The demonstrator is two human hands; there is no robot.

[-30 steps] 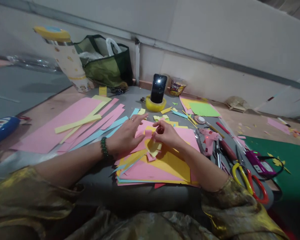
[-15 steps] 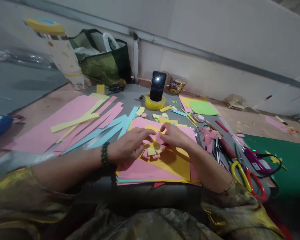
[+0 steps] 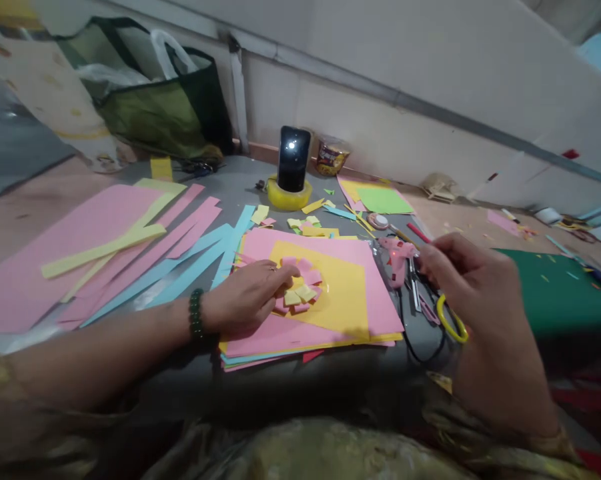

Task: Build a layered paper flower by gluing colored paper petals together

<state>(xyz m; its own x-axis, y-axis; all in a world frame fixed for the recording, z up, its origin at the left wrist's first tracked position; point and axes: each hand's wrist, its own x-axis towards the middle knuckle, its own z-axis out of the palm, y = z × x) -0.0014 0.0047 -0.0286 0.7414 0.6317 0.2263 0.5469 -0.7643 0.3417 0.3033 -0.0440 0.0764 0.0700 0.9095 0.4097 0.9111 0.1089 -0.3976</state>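
Paper rosette [image 3: 294, 297], pink loops around yellow ones, lay on a yellow sheet [image 3: 347, 300] just below the middle of the view. The right hand [image 3: 480, 287] had left it and swung out to its 3 o'clock, close beside the pink glue gun [image 3: 399, 252]; that probably meant a pause in two-handed shaping, with only the left hand [image 3: 245, 293] minding the piece. Its fingers, bent and close together, rested over the rosette's 10 o'clock edge (a pinch or mere pressing, one could not tell). The left forearm came in low from 8 o'clock. The right rose from 5 o'clock, wrist raised, fingers curled nearly closed; whether they gripped anything could not be told.
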